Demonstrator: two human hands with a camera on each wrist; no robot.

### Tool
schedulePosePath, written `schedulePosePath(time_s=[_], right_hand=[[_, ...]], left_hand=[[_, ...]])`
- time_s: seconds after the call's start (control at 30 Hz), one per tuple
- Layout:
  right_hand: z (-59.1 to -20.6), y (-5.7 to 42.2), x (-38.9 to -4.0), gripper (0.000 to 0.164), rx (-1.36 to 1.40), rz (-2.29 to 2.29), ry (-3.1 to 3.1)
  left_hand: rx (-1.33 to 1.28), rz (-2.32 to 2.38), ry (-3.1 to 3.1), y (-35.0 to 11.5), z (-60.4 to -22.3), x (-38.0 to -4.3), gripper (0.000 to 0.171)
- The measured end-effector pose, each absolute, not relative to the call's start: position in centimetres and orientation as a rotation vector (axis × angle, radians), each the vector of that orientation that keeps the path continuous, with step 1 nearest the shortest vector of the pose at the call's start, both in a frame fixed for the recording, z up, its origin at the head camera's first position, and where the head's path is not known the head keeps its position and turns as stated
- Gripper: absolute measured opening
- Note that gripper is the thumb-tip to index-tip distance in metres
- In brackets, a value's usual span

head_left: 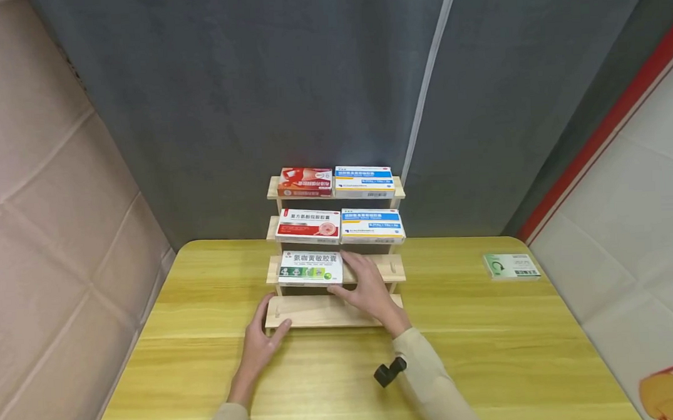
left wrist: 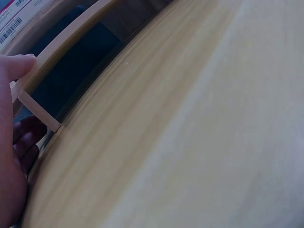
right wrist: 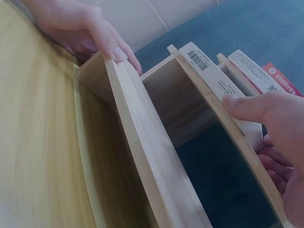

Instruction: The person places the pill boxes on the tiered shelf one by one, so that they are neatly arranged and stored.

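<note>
A stepped wooden rack (head_left: 329,312) carries medicine boxes on its tiers. My left hand (head_left: 259,344) grips the left end of the lowest step; its thumb lies over the front edge and the other fingers go round the end. On the tier above sits a white and green medicine box (head_left: 311,267), left of the middle. My right hand (head_left: 369,291) holds this box at its right end, the thumb (right wrist: 242,107) against the front side and the fingers curled by the end. Bare wood shows on that tier to the right of the box.
Higher up stand a white and red box (head_left: 308,226), a red box (head_left: 304,182) and two blue and white boxes, one lower (head_left: 372,226) and one on top (head_left: 363,182). Another green and white box (head_left: 510,266) lies at the right of the table (head_left: 466,329). Behind hangs a grey curtain (head_left: 242,114).
</note>
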State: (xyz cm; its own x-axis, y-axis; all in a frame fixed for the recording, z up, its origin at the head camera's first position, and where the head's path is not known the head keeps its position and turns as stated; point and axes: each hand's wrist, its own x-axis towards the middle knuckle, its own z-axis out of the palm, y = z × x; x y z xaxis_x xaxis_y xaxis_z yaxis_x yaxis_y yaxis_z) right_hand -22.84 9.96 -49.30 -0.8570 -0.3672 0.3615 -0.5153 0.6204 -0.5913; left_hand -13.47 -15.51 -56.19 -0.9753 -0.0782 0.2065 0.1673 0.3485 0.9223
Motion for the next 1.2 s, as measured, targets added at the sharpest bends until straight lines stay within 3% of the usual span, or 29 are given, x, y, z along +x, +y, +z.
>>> schedulePosePath(time_s=[1.2], right_hand=[[-48.9,18.1,-21.8,0.066,0.718,1.216,-2.431]], left_hand=[[-0.099,-1.68,-2.392,-15.5,-55.8,-13.3,0.076]])
